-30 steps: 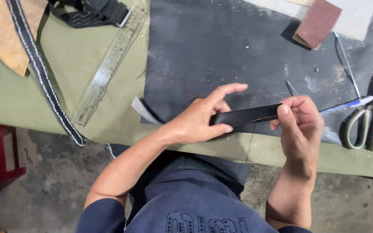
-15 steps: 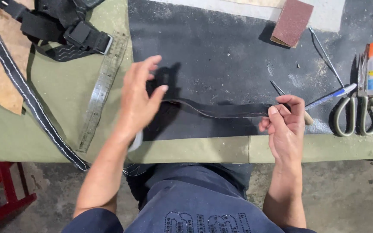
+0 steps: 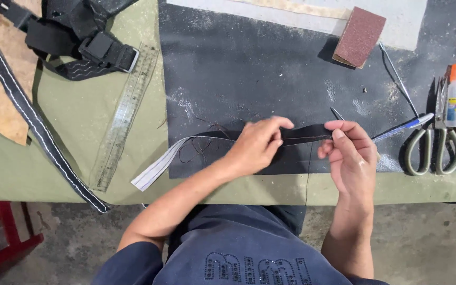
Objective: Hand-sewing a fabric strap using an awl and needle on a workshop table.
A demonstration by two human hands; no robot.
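Two hands meet on one strap (image 3: 302, 135) at the middle of the black mat (image 3: 249, 79): my left hand (image 3: 257, 145) pinches it between thumb and fingers, and my right hand (image 3: 350, 153), just at 3 o'clock of the left, nips its end with closed fingertips. From my left hand the strap trails toward 8 o'clock, its pale underside showing on the green worktop (image 3: 80, 121). I see a ruler (image 3: 125, 119) at 9 o'clock, scissors (image 3: 433, 142) at 3 o'clock, and a sanding block (image 3: 360, 37) at 1 o'clock.
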